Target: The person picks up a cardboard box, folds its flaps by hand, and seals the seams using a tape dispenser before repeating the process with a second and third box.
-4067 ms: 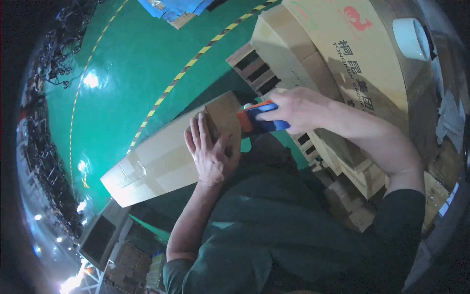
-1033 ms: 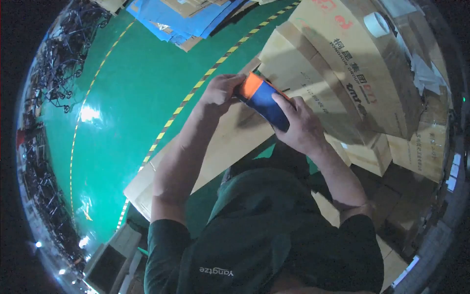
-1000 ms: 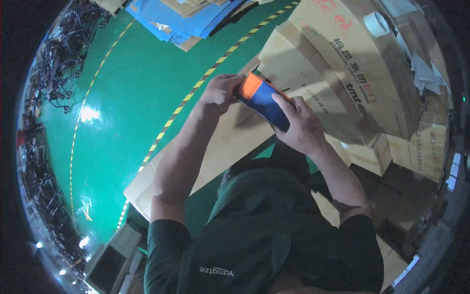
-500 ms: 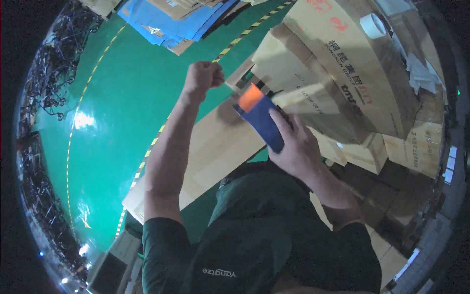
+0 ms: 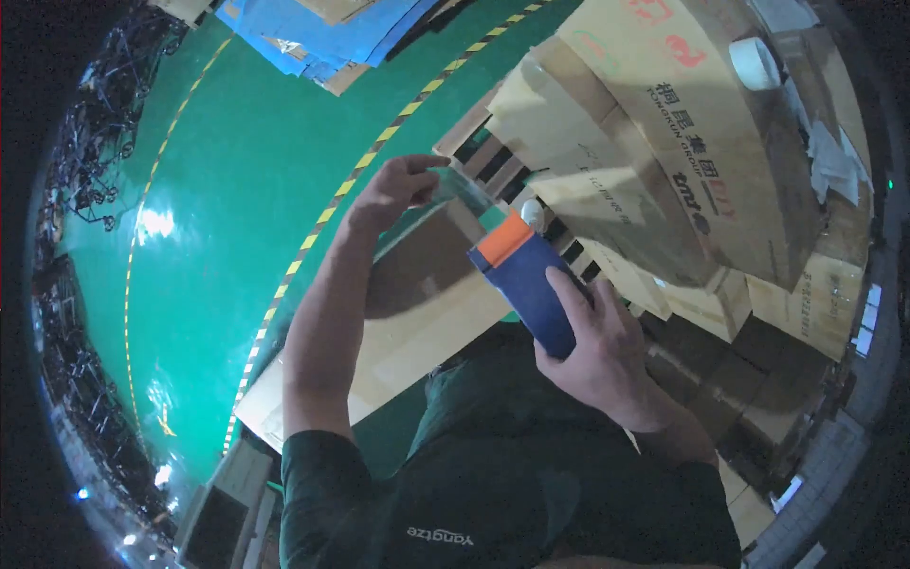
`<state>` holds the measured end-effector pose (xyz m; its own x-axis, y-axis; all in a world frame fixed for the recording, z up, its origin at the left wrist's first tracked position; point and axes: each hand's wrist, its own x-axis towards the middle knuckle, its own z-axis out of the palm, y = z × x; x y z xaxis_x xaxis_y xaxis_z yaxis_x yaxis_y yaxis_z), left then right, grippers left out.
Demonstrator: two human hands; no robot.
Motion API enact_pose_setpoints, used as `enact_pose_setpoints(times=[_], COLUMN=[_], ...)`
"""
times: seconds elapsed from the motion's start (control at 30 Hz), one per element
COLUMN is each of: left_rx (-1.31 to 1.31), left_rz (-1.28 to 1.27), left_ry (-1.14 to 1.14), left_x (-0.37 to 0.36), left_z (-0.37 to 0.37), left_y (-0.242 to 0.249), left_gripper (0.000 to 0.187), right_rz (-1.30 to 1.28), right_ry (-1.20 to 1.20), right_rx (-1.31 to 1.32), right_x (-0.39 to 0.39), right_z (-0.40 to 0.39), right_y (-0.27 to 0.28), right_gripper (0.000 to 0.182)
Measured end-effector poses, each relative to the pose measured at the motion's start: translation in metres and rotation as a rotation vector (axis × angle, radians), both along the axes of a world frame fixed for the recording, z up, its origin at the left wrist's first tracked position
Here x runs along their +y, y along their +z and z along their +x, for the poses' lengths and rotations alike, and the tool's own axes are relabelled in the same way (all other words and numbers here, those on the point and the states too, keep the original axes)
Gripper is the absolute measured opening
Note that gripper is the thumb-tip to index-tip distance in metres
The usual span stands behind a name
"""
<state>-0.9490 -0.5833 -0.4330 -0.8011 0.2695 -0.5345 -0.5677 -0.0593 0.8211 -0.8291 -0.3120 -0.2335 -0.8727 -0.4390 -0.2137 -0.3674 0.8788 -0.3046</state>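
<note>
right hand (image 5: 607,356) wraps tape dispenser (image 5: 526,284); left hand (image 5: 393,190) pinches clear tape strip (image 5: 455,190) taut above long carton (image 5: 417,313), ready for seam.

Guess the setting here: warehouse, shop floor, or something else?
Most likely a warehouse or factory packing area. The green floor carries a yellow-and-black striped line, printed cardboard cartons are stacked on wooden pallets, and the right hand holds a blue-and-orange tape dispenser over a long carton.
</note>
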Motion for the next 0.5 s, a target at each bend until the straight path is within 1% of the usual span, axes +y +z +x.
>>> enact_pose_setpoints(times=[0.03,0.13,0.17,0.2,0.23,0.33,0.43,0.5], left_rx=[-0.026,-0.014,0.005,0.023,0.032,-0.003,-0.047,-0.065], left_rz=[0.019,-0.044,-0.017,0.009,0.022,-0.033,-0.073,-0.079], left_ry=[-0.007,0.019,0.057,0.095,0.114,0.151,0.222,0.242], left_x=[-0.001,0.002,0.000,-0.001,-0.001,0.004,0.009,0.011], left_z=[0.001,0.000,0.000,0.001,0.001,-0.001,-0.002,-0.001], left_y=[-0.002,-0.005,-0.005,-0.006,-0.005,-0.003,-0.006,-0.011], left_gripper=[0.036,0.034,0.042,0.056,0.064,0.063,0.063,0.062], right_rz=[-0.002,-0.019,-0.026,-0.034,-0.038,-0.036,0.000,-0.014], right_ry=[0.005,0.031,0.025,0.018,0.015,0.024,0.010,0.009], right_rx=[-0.003,0.011,0.010,0.008,0.007,0.037,-0.022,0.001], right_x=[0.000,-0.002,-0.002,-0.002,-0.003,-0.006,-0.011,-0.013], right_z=[-0.001,-0.004,-0.006,-0.007,-0.008,-0.011,-0.014,-0.017], right_y=[0.002,0.008,0.010,0.011,0.012,0.010,0.009,0.009], right_gripper=[0.077,0.077,0.078,0.079,0.080,0.079,0.082,0.078])
